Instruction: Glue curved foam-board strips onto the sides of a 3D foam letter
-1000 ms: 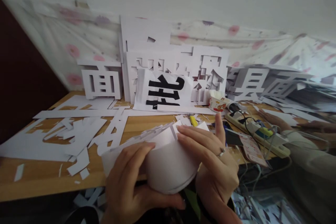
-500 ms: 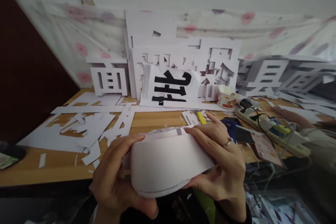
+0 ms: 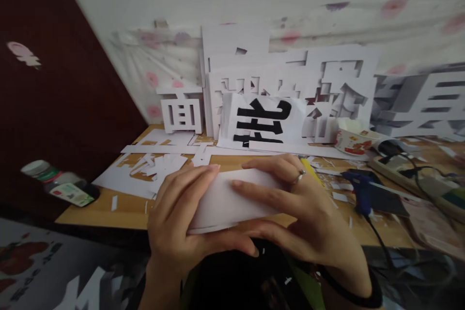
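Note:
Between my two hands is a white foam-board piece (image 3: pixel 228 198) with a smooth, curved side facing me. My left hand (image 3: pixel 178 218) grips its left end, fingers over the top and thumb beneath. On the right end, my right hand (image 3: pixel 301 208), with a ring on one finger, presses fingers on the top and side while its thumb lies under the lower edge. The far side of the piece is hidden. Just beyond my right hand, a yellow cutter (image 3: pixel 311 170) lies partly covered. A blue glue gun (image 3: pixel 361 189) rests to the right of that hand.
Cut white scraps (image 3: pixel 163 167) litter the wooden table (image 3: pixel 127 215). A dark bottle (image 3: pixel 61 184) leans at the left edge. Behind stand cut-out boards, a sheet with a black character (image 3: pixel 263 118), a paper bowl (image 3: pixel 352 140) and a power strip (image 3: pixel 395 169). A phone (image 3: pixel 432 220) lies right.
My view has swung left, bringing the whole bottle into sight. The white piece has been tipped and turned in my hands, and both hands have closed in toward each other around it.

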Demonstrator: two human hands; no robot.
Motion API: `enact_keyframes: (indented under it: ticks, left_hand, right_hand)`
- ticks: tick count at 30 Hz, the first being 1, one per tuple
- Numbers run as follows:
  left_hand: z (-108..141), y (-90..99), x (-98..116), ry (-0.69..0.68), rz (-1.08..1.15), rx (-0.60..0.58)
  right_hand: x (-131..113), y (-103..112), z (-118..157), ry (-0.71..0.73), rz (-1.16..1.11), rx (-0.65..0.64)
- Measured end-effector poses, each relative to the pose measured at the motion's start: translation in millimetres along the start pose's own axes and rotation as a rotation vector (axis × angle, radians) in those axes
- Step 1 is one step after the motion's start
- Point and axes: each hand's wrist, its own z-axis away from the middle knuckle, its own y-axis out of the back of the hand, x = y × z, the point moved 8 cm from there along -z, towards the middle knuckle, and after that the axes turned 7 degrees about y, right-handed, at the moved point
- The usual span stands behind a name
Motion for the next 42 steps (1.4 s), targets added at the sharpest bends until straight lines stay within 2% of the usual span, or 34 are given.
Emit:
enact_keyframes:
  ticks: [7,18,26,31,38,42]
  left_hand:
    - [-2.1,6.9,-10.1,-0.032,-0.054,0.032]
    - [-0.1,8.0,-32.3,0.059,-0.023,0.033]
    - [1.9,11.7,-42.1,0.142,0.0,0.035]
    - [3.9,14.3,-43.0,0.127,-0.021,0.046]
    - [8.1,14.2,-50.8,0.178,-0.014,0.012]
    - [6.6,14.3,-46.9,0.168,-0.018,-0.062]
  right_hand:
    - [1.3,-13.8,-10.8,0.037,0.07,0.03]
    - [0.0,-35.5,-30.0,0.047,0.214,-0.214]
    - [-1.9,-44.3,-35.9,0.048,0.215,-0.259]
    - [-4.0,-48.8,-36.9,0.033,0.221,-0.282]
    - [-6.0,-53.1,-37.7,0.009,0.222,-0.289]
    - [-8.1,-49.7,-41.2,0.017,0.218,-0.29]
